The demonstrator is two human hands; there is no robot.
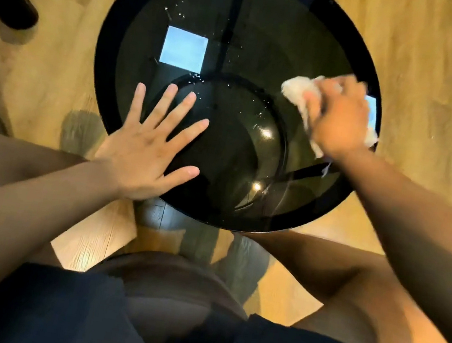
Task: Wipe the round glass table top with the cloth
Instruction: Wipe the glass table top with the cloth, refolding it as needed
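The round dark glass table top with a black rim fills the upper middle of the head view. Small water droplets dot its far and middle glass. My right hand grips a crumpled white cloth and holds it down on the glass near the right rim; the hand is motion-blurred. My left hand lies flat on the near left part of the glass, fingers straight and spread.
Wooden floor surrounds the table. A dark rounded furniture leg stands at the far left. My knees and dark shorts are just under the near rim. Bright window reflections show on the glass.
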